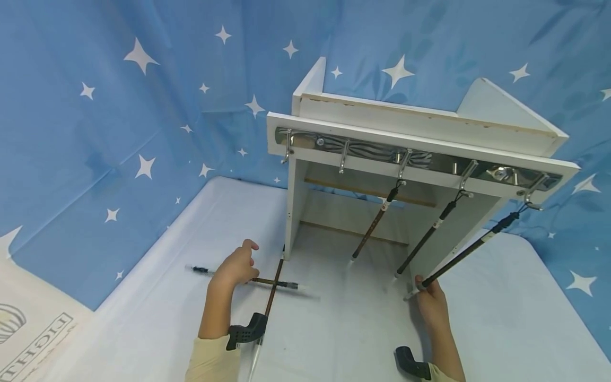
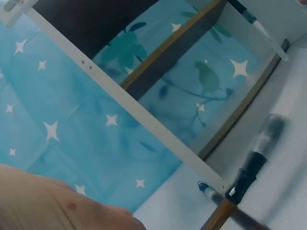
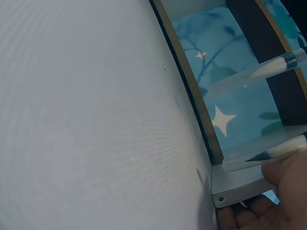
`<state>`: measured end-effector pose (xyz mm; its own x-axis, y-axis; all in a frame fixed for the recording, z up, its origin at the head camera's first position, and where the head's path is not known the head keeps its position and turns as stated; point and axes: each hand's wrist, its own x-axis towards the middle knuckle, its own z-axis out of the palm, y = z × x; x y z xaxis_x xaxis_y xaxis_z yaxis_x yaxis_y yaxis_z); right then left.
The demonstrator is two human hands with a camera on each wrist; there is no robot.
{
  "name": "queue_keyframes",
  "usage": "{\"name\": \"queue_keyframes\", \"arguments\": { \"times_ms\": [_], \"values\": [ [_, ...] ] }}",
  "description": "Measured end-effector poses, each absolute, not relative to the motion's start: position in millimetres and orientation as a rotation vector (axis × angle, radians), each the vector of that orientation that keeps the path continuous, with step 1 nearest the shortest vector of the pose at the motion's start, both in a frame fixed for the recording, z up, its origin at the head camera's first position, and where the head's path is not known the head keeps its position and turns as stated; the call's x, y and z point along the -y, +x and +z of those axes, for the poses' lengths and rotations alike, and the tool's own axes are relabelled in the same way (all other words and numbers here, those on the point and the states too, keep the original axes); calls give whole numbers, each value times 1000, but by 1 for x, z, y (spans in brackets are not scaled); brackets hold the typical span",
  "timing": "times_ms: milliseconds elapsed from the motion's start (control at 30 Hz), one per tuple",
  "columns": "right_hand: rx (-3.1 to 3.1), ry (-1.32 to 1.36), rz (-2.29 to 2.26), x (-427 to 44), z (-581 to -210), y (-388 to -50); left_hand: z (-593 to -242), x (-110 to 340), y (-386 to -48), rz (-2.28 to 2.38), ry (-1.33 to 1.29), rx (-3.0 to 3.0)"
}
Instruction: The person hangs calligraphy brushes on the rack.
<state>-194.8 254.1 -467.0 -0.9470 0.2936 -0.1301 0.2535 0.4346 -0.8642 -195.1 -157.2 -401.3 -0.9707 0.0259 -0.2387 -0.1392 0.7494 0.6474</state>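
Observation:
A white wooden rack (image 1: pixel 425 140) stands on the covered table, with a metal hook strip along its front. Three capped calligraphy brushes hang by loops from the right-hand hooks: one nearer the middle (image 1: pixel 375 225), one beside it (image 1: pixel 424 244) and one at the far right (image 1: pixel 470 252). My right hand (image 1: pixel 433 307) grips the foot of the rack's right side panel (image 3: pixel 242 192), thumb beside the hanging brush's cap. My left hand (image 1: pixel 236 265) holds another brush (image 1: pixel 264 280), its capped end blurred; the index finger points outward. That brush crosses above a brush lying on the table (image 1: pixel 270 302).
Blue curtain fabric (image 1: pixel 157 111) with white stars hangs behind the rack and at both sides. White cloth (image 1: pixel 157 318) covers the table. Black wrist mounts (image 1: pixel 250 329) sit on both forearms.

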Motion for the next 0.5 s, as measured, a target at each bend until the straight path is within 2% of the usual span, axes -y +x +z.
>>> {"name": "queue_keyframes", "arguments": {
  "times_ms": [233, 500],
  "values": [
    [2624, -490, 1569, -253, -466, -195, -415, 157, -193, 1013, -195, -2547],
    [2613, -488, 1578, -252, -466, -194, -412, 156, -194, 880, -141, -2666]
  ]
}}
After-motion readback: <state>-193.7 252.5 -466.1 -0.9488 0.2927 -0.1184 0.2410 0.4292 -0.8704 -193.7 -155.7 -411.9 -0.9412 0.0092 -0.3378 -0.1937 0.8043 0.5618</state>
